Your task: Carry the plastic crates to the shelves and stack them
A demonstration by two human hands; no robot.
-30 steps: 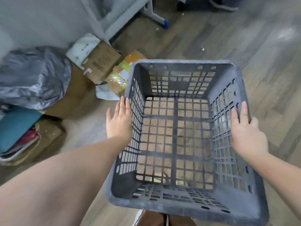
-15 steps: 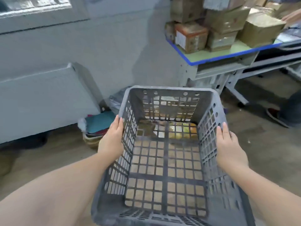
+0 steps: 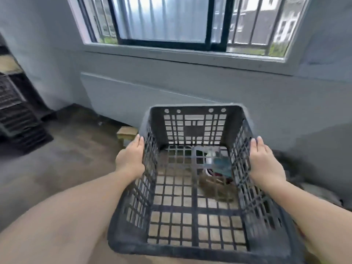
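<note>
A barred window [image 3: 171, 21] fills the far wall [image 3: 190, 88] above the floor [image 3: 66, 159]. The dark grey plastic crate [image 3: 194, 246] sits near, held off the floor, between both flat hands: left hand [image 3: 131, 159] pressing its left wall, right hand [image 3: 264, 164] its right, fingers straight.

This looks like a plain storeroom or utility room rather than a lived-in home. A bare, worn floor [image 3: 62, 168] meets painted grey walls [image 3: 314, 115], and a barred sliding window [image 3: 182, 21] sits in the far wall above a long white panel heater [image 3: 133, 96]. Dark slatted crates or racks [image 3: 17, 119] stand at the far left, and a small wooden block [image 3: 127, 132] lies near the wall.
</note>
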